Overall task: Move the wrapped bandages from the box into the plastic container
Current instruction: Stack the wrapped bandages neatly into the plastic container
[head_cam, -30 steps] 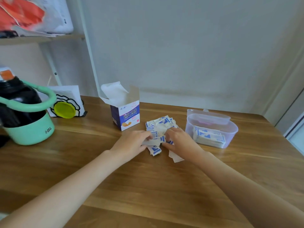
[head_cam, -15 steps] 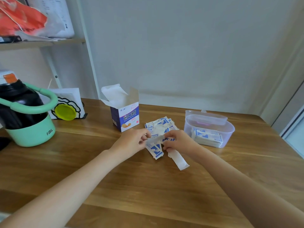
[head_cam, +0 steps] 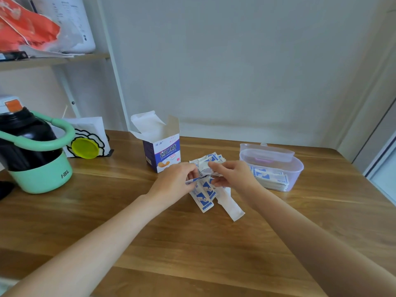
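A small blue and white bandage box (head_cam: 164, 155) stands open on the wooden table (head_cam: 128, 221). To its right lies a loose pile of white and blue wrapped bandages (head_cam: 204, 195). My left hand (head_cam: 174, 182) and my right hand (head_cam: 232, 173) meet just above the pile, both pinching a few wrapped bandages between them. A clear plastic container (head_cam: 296, 168) stands to the right with its lid open at the back and a stack of wrapped bandages (head_cam: 271, 179) inside.
A green and black jug (head_cam: 32, 151) stands at the left. Behind it is a white card holder with a yellow disc (head_cam: 85, 147). A shelf (head_cam: 53, 60) with bags hangs upper left. The wall is close behind the table.
Both hands have risen from the pile, lifting a few wrapped bandages held between them. More of the pile's near strips now shows below the hands.
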Action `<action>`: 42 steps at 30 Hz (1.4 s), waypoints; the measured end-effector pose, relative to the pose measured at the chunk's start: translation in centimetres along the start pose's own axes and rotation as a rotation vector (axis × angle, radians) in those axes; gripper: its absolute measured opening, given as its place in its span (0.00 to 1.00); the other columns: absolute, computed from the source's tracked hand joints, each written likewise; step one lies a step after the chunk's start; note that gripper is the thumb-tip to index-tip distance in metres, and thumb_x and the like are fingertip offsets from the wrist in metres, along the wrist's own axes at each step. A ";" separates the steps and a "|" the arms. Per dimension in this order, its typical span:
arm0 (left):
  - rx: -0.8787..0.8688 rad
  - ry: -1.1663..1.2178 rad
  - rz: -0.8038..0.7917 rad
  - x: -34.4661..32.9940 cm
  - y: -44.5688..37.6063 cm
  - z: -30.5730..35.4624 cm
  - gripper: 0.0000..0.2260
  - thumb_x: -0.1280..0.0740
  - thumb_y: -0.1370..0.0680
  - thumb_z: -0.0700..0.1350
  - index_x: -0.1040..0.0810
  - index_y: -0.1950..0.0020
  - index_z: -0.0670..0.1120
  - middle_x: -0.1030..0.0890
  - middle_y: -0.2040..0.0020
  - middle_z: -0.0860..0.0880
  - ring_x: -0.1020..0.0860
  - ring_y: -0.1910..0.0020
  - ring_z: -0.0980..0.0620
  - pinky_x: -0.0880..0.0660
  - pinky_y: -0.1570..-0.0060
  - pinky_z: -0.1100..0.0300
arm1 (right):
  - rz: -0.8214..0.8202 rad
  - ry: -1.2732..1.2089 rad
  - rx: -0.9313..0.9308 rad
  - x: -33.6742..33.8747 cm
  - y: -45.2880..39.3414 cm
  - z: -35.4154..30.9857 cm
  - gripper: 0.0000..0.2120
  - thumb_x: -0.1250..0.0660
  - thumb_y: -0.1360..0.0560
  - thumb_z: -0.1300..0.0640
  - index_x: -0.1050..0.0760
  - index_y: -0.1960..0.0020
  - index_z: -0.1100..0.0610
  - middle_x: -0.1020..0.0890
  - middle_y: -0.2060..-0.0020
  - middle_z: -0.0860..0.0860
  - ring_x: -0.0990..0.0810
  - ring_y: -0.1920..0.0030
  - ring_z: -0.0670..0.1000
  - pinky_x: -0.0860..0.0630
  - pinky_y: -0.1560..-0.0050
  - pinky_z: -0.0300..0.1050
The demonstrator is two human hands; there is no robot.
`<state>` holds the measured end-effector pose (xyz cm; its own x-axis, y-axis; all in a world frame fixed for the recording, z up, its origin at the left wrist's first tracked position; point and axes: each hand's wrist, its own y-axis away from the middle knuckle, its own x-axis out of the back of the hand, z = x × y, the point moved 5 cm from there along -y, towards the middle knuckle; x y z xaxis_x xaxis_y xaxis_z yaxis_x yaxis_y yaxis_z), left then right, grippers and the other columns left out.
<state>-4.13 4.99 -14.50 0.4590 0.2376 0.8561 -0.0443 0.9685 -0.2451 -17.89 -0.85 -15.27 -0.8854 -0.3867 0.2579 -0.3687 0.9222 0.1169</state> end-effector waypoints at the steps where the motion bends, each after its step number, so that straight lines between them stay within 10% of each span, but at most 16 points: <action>1: 0.008 0.025 -0.005 -0.1 0.0 0.0 0.07 0.31 0.25 0.43 0.28 0.60 0.51 0.23 0.60 0.54 0.26 0.61 0.57 0.28 0.65 0.67 | -0.024 -0.020 -0.011 -0.1 0.2 0.1 0.10 0.32 0.26 0.55 0.22 0.50 0.62 0.18 0.60 0.53 0.19 0.65 0.46 0.21 0.66 0.32; 10: 0.165 0.219 0.013 0.4 0.0 -0.6 0.10 0.37 0.22 0.49 0.28 0.58 0.44 0.26 0.64 0.57 0.27 0.66 0.58 0.35 0.72 0.70 | 0.112 0.030 -0.004 1.2 0.5 -0.5 0.17 0.32 0.26 0.61 0.30 0.38 0.59 0.22 0.41 0.58 0.19 0.52 0.52 0.19 0.56 0.44; 18: 0.315 0.419 0.083 1.3 0.0 -1.1 0.16 0.44 0.19 0.48 0.36 0.65 0.43 0.26 0.65 0.49 0.28 0.66 0.56 0.36 0.70 0.69 | 0.029 0.317 0.137 0.5 0.4 -1.9 0.07 0.34 0.24 0.57 0.23 0.49 0.59 0.22 0.67 0.48 0.29 0.83 0.39 0.33 0.77 0.32; 30: 0.354 0.707 -0.047 0.5 0.5 -0.5 0.11 0.33 0.24 0.44 0.31 0.44 0.50 0.19 0.52 0.51 0.20 0.55 0.56 0.24 0.63 0.65 | 0.003 -0.223 -0.086 -0.8 0.5 -0.6 0.27 0.28 0.30 0.65 0.33 0.35 0.55 0.21 0.45 0.57 0.18 0.49 0.56 0.21 0.45 0.55; 36: 0.363 0.704 -0.041 0.1 0.0 -0.1 0.10 0.33 0.24 0.47 0.25 0.44 0.47 0.17 0.49 0.49 0.19 0.50 0.53 0.22 0.55 0.60 | 0.033 -0.392 -0.103 -0.6 0.8 -0.2 0.04 0.32 0.26 0.61 0.26 0.54 0.60 0.18 0.50 0.58 0.17 0.51 0.55 0.22 0.43 0.53; 42: 0.448 0.775 0.115 0.2 0.0 -0.9 0.04 0.33 0.24 0.43 0.23 0.50 0.46 0.20 0.57 0.54 0.24 0.60 0.60 0.29 0.63 0.68 | 0.171 -0.142 0.050 1.9 0.6 -1.8 0.05 0.36 0.23 0.58 0.23 0.56 0.57 0.17 0.52 0.55 0.19 0.49 0.54 0.22 0.45 0.51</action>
<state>-3.21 4.96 -14.73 0.8923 0.3752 0.2509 -0.3943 0.9185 0.0289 -19.24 -1.03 -12.96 -0.9658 -0.2233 0.1316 -0.2206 0.9748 0.0345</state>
